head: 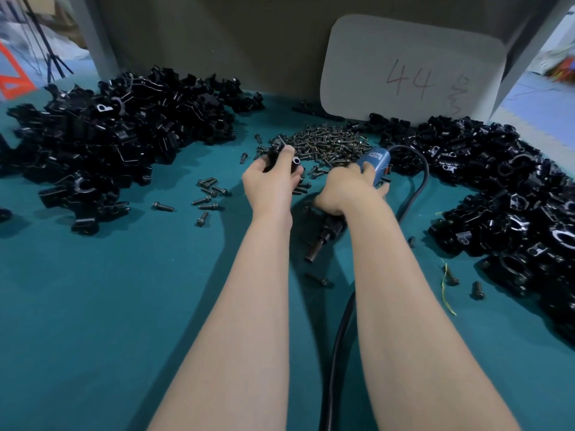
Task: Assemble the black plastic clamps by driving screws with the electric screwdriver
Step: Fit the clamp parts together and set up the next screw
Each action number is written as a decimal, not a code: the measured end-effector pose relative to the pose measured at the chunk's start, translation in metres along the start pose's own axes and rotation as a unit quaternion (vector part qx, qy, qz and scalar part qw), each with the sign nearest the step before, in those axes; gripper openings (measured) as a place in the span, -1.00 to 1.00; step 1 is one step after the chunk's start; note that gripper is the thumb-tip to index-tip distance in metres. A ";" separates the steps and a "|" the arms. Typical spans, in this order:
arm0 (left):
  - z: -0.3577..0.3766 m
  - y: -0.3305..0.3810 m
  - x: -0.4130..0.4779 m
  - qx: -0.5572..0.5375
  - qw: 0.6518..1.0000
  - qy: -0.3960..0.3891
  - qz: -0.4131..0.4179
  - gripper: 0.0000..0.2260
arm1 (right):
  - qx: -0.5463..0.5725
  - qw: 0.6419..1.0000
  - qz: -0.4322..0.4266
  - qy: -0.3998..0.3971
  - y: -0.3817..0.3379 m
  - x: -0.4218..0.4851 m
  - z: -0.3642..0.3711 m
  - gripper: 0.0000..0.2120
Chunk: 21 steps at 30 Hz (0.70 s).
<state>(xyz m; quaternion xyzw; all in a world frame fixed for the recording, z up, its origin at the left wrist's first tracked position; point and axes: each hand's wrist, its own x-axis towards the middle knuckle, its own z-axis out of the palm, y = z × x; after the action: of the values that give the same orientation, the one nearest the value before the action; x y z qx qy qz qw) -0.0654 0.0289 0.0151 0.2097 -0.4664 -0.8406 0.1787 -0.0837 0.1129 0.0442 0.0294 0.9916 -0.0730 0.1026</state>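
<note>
- Table (93,306): plain teal-green.
- Heap of clamp parts (109,135) left of the left hand (273,181): glossy black.
- Second heap (497,188) right of the right hand (345,188): same black.
- Clamp piece (275,152) in the left hand: black.
- Screws (329,141) beyond both hands: dark grey-black.
- Screwdriver (375,160) in the right hand: blue body, black nose.
- Cable (417,188): black.
- Card (404,66) beyond the right hand: white, with a red handwritten "44".
</note>
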 end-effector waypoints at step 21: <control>-0.007 0.004 0.009 -0.189 0.973 -0.055 -0.119 -0.75 | 0.104 0.984 -0.008 0.144 -0.002 0.009 0.010 -0.70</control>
<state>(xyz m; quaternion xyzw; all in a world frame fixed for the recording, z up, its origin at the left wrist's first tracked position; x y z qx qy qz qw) -0.0688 0.0176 0.0135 0.1793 -0.2798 -0.9391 0.0878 -0.0912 0.1097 0.0331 0.0419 0.9833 -0.1714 -0.0450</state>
